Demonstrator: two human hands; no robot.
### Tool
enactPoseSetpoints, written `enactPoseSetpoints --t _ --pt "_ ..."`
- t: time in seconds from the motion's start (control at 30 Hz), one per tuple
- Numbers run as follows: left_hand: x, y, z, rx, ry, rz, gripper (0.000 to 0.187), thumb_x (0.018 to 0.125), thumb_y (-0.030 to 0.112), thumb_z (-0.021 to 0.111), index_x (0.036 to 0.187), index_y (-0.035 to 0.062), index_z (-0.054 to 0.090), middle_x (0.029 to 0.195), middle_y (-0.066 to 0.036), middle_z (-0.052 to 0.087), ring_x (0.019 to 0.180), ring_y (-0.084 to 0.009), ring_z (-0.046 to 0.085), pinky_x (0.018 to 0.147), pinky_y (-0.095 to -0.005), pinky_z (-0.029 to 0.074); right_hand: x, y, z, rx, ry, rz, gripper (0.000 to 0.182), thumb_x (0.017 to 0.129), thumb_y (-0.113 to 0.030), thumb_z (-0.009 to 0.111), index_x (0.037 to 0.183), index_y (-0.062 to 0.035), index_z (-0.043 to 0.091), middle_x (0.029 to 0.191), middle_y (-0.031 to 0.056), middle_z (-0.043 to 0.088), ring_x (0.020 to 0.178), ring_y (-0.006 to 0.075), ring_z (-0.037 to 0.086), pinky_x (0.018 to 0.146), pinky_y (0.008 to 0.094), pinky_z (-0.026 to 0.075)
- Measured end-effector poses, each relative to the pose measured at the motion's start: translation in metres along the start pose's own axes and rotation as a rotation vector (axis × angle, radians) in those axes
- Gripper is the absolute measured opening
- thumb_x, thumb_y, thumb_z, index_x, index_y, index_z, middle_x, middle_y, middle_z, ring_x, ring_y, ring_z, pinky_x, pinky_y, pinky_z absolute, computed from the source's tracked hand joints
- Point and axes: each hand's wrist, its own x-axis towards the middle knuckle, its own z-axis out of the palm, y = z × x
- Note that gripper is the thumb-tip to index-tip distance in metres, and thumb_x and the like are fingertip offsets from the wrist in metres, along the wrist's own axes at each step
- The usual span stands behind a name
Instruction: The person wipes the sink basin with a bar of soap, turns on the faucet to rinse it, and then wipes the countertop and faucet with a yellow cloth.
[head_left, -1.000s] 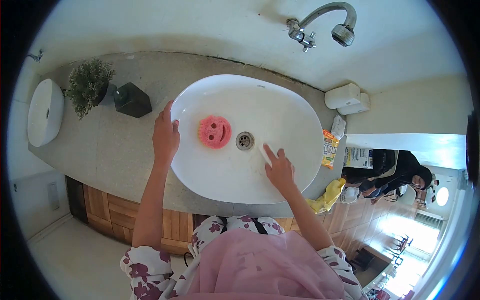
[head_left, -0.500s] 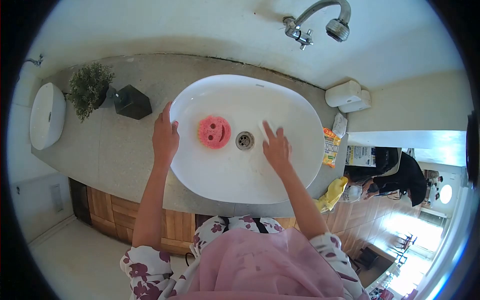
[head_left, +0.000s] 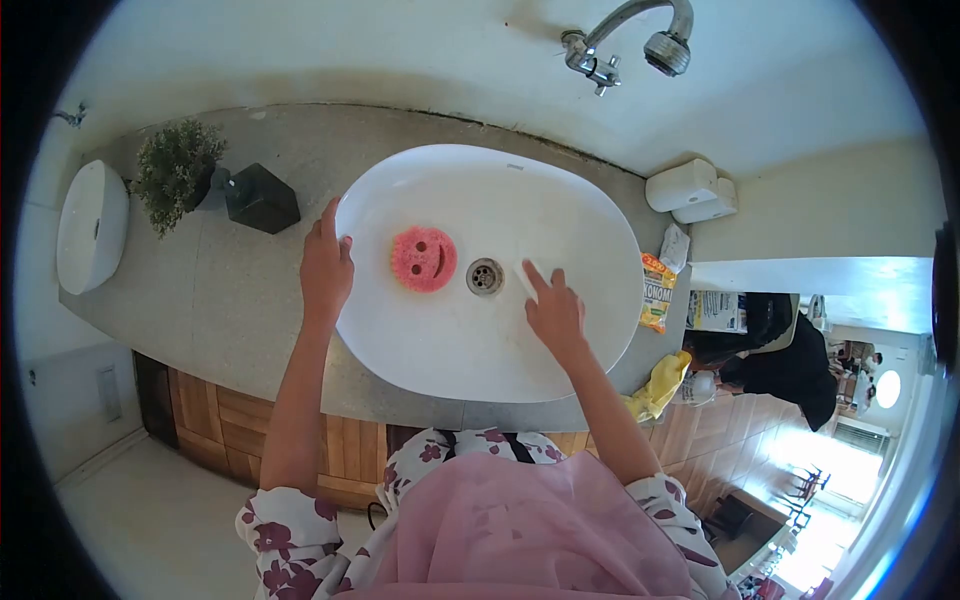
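Note:
A white oval sink basin (head_left: 420,365) sits on the grey counter. My left hand (head_left: 325,270) holds its left rim, with the fingers on the outside and the thumb near the edge. Inside the basin, a pink smiley-face sponge (head_left: 422,259) lies left of the metal drain (head_left: 485,277). My right hand (head_left: 555,315) is over the basin floor, right of the drain, with its index and middle fingers pointing up and left. A small white block-like piece (head_left: 525,279) shows beside the index finger, pressed under the hand; it blends with the basin, and its kind is hard to make out.
The wall faucet (head_left: 625,40) hangs above. A dark soap dispenser (head_left: 262,199) and a potted plant (head_left: 178,170) stand left; another white basin (head_left: 92,228) is beyond. A yellow packet (head_left: 657,290) and a yellow cloth (head_left: 660,385) lie right. A person in black (head_left: 785,370) bends nearby.
My right hand and the white piece have moved slightly down the basin floor. My left hand stays on the rim. The person in black has shifted position, and the whole view has moved slightly.

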Motion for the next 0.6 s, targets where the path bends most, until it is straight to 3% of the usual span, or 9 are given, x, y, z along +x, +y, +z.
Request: enactPoseSetpoints --t 0.17,0.23,0.47,0.57,0.6 --pt "-0.001 -0.005 0.002 -0.008 0.021 0.036 0.058 0.09 0.004 0.055 0.143 0.0165 0.035 0.129 -0.017 0.053 0.118 -0.0356 0.051 0.095 -0.0442 0.045 -0.039 0.006 -0.013 0.024 -0.134 -0.047 0.067 0.078 -0.014 0.063 0.141 -0.0249 0.042 0.117 0.0188 0.05 0.079 0.0338 0.065 0.069 0.0463 0.055" --pt "-0.002 -0.005 0.003 0.0 0.026 0.035 0.058 0.091 0.005 0.055 0.143 0.0165 0.035 0.129 -0.017 0.053 0.118 -0.0355 0.051 0.095 -0.0441 0.045 -0.069 0.002 -0.021 0.002 -0.301 -0.065 0.067 0.078 -0.014 0.063 0.141 -0.0263 0.042 0.117 0.0188 0.05 0.08 0.0341 0.065 0.069 0.0469 0.055" --pt "-0.003 -0.001 0.0 0.017 0.0 0.013 0.057 0.091 0.005 0.055 0.143 0.0167 0.035 0.129 -0.017 0.053 0.118 -0.0349 0.051 0.095 -0.0439 0.045 -0.009 0.009 -0.014 0.028 -0.109 0.045 0.067 0.078 -0.017 0.064 0.141 -0.0312 0.044 0.11 0.0156 0.051 0.087 0.036 0.064 0.078 0.0484 0.054" --pt "-0.001 0.0 0.001 0.008 -0.009 -0.019 0.057 0.091 0.005 0.055 0.143 0.0174 0.035 0.129 -0.017 0.053 0.119 -0.0346 0.051 0.095 -0.0439 0.045 -0.02 0.018 -0.033 0.044 -0.183 -0.058 0.065 0.078 -0.017 0.064 0.139 -0.0307 0.047 0.109 0.0148 0.051 0.087 0.0355 0.065 0.076 0.048 0.054" --pt "0.0 -0.004 0.004 0.009 0.005 0.007 0.057 0.091 0.005 0.055 0.143 0.0176 0.035 0.13 -0.017 0.053 0.119 -0.0345 0.051 0.095 -0.0438 0.045 -0.04 0.014 -0.046 -0.004 -0.336 -0.112 0.063 0.077 -0.014 0.062 0.137 -0.0289 0.049 0.111 0.016 0.052 0.086 0.0355 0.065 0.074 0.0475 0.055"
